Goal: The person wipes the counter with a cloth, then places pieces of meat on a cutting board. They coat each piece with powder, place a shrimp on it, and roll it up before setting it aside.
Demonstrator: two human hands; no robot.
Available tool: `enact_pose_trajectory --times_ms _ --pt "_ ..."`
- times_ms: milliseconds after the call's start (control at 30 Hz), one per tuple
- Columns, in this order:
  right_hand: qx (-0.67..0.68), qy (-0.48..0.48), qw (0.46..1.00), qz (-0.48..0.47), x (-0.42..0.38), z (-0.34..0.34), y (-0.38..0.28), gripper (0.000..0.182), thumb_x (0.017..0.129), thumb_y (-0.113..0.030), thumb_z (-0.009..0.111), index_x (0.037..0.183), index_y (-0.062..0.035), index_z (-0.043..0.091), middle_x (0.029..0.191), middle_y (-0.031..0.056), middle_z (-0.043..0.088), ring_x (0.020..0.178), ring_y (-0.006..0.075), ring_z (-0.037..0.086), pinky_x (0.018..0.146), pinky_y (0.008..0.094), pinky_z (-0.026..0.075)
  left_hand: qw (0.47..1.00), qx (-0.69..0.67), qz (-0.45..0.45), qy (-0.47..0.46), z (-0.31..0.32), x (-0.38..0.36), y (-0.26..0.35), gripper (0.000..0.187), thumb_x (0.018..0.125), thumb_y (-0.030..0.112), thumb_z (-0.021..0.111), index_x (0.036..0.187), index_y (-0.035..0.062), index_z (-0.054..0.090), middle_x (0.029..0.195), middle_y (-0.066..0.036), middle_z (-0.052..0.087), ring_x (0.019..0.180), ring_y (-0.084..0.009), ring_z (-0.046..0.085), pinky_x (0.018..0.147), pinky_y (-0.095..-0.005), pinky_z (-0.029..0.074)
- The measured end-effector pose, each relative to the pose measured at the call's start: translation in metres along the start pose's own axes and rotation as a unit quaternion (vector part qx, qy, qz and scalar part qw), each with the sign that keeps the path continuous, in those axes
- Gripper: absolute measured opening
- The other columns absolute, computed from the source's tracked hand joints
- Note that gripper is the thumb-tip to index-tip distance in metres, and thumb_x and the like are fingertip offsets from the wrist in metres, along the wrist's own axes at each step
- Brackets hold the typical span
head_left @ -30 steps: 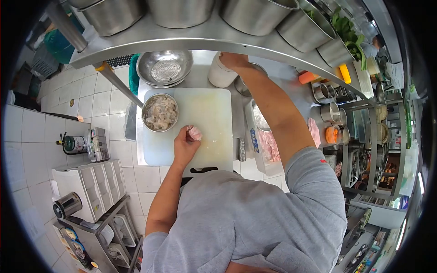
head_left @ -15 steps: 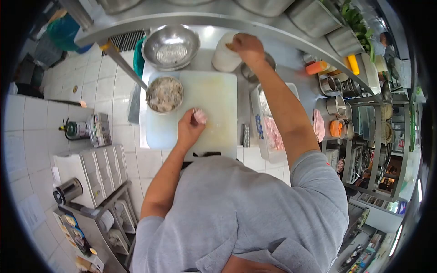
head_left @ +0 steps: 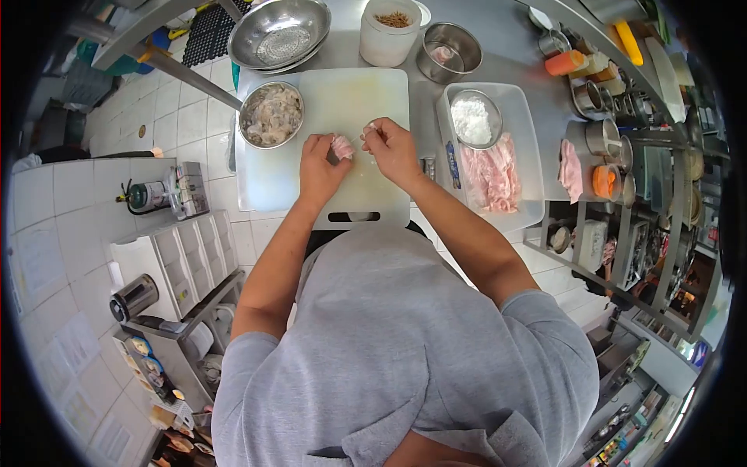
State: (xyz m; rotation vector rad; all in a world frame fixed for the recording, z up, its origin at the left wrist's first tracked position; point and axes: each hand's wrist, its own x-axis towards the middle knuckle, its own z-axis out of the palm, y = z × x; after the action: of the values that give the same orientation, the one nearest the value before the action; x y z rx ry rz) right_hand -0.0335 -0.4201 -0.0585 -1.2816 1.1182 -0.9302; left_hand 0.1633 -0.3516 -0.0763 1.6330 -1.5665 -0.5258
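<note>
A small roll of pink raw meat [head_left: 342, 147] is pinched between the fingertips of my left hand [head_left: 320, 167], low over the cutting board [head_left: 354, 97]. Just to its right, my right hand [head_left: 391, 148] is closed in a pinch on what looks like a toothpick, barely visible at the fingertips. The two hands are close but apart. At the left, a metal bowl [head_left: 243, 124] of greyish raw seafood or meat pieces rests on the board's edge. Beyond the board stands a white tub [head_left: 383, 45] with thin brown sticks in it.
A steel pot [head_left: 437, 68] with one pink roll stands behind right. The plastic container [head_left: 531, 183] at right holds raw meat strips [head_left: 490, 175] and a bowl of white powder [head_left: 471, 118]. Large metal bowls [head_left: 268, 35] sit at back left; a shelf post [head_left: 191, 78] rises nearby.
My right hand has left the white tub and come back over the board beside my left hand. The left hand still holds the meat roll. The view has tilted, showing more of the board's near side.
</note>
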Motion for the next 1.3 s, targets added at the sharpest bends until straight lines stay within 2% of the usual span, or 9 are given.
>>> enact_pose_trajectory --times_ms 300,367,700,767,800,867,967,1067,1300 --pt "-0.068 0.015 0.997 -0.046 0.005 0.007 0.022 0.021 0.113 -0.016 0.071 0.116 0.0041 0.077 0.089 0.0175 0.083 0.081 0.0218 0.082 0.077 0.0377 0.063 0.999 -0.025 -0.037 -0.003 0.003 -0.001 -0.002 0.045 0.084 0.01 0.088 0.126 -0.0023 0.079 0.114 -0.016 0.072 0.1 -0.0318 0.072 0.088 -0.0416 0.06" --pt "-0.086 -0.014 0.996 -0.028 0.005 0.008 0.023 0.018 0.116 -0.012 0.07 0.12 0.0046 0.074 0.099 0.0116 0.083 0.086 0.0153 0.08 0.08 0.0331 0.066 0.999 -0.018 -0.037 0.001 0.003 -0.002 -0.003 0.044 0.085 0.01 0.089 0.127 -0.0015 0.08 0.113 -0.015 0.073 0.098 -0.0301 0.072 0.086 -0.0402 0.06" --pt "-0.116 -0.038 0.992 -0.037 0.002 0.025 0.019 0.019 0.115 -0.013 0.071 0.119 0.0048 0.075 0.094 0.0116 0.08 0.082 0.0145 0.077 0.076 0.0332 0.062 0.996 -0.07 -0.059 0.009 -0.001 -0.006 -0.008 0.044 0.087 0.006 0.089 0.13 -0.0013 0.083 0.117 -0.013 0.076 0.091 -0.0241 0.073 0.08 -0.0362 0.06" --pt "-0.143 -0.018 0.987 -0.069 -0.001 0.029 0.014 0.018 0.109 -0.013 0.073 0.114 0.0034 0.078 0.096 0.0195 0.081 0.079 0.0288 0.078 0.074 0.0426 0.061 0.994 -0.086 -0.072 0.0 -0.003 -0.005 -0.006 0.05 0.085 0.006 0.089 0.134 -0.0058 0.081 0.126 -0.019 0.078 0.096 -0.0295 0.078 0.082 -0.0379 0.064" --pt "-0.144 -0.02 0.987 -0.069 0.0 0.032 0.016 0.018 0.109 -0.013 0.073 0.114 0.0034 0.078 0.096 0.0195 0.081 0.079 0.0288 0.078 0.074 0.0426 0.061 0.993 -0.087 -0.074 0.002 -0.003 -0.006 -0.007 0.05 0.085 0.006 0.089 0.134 -0.0058 0.081 0.126 -0.019 0.078 0.096 -0.0295 0.078 0.082 -0.0379 0.064" --pt "-0.217 -0.002 0.955 -0.204 0.001 0.036 0.02 0.016 0.104 -0.012 0.074 0.11 0.0023 0.078 0.101 0.0203 0.079 0.089 0.0374 0.078 0.079 0.0466 0.062 0.992 -0.092 -0.084 -0.003 -0.001 -0.006 -0.01 0.05 0.085 0.004 0.089 0.134 -0.0047 0.081 0.126 -0.019 0.078 0.092 -0.028 0.078 0.078 -0.0375 0.064" --pt "-0.276 -0.037 0.951 -0.137 -0.006 0.038 0.004 0.014 0.101 -0.011 0.074 0.107 0.0006 0.079 0.104 0.0203 0.077 0.095 0.0426 0.077 0.084 0.0503 0.061 0.994 -0.086 -0.072 0.007 -0.001 -0.007 -0.007 0.048 0.085 0.003 0.088 0.132 -0.004 0.081 0.124 -0.018 0.078 0.093 -0.0278 0.078 0.079 -0.0369 0.064" --pt "-0.304 -0.062 0.941 -0.137 0.004 0.029 0.011 0.021 0.105 -0.012 0.076 0.119 0.003 0.081 0.103 0.0192 0.075 0.085 0.034 0.076 0.079 0.0431 0.06 0.997 -0.054 -0.048 0.011 -0.004 -0.003 -0.002 0.046 0.083 0.003 0.089 0.128 -0.0031 0.081 0.119 -0.017 0.078 0.091 -0.0283 0.077 0.08 -0.0369 0.064" --pt "-0.217 0.012 0.971 -0.096 -0.047 -0.068 -0.047 0.028 0.104 -0.017 0.079 0.122 0.0034 0.082 0.104 0.0213 0.077 0.087 0.0369 0.077 0.081 0.0453 0.061 0.987 -0.137 -0.078 -0.004 0.033 0.029 0.017 0.041 0.089 0.008 0.09 0.126 -0.0047 0.079 0.113 -0.014 0.076 0.098 -0.0216 0.077 0.087 -0.0366 0.063"
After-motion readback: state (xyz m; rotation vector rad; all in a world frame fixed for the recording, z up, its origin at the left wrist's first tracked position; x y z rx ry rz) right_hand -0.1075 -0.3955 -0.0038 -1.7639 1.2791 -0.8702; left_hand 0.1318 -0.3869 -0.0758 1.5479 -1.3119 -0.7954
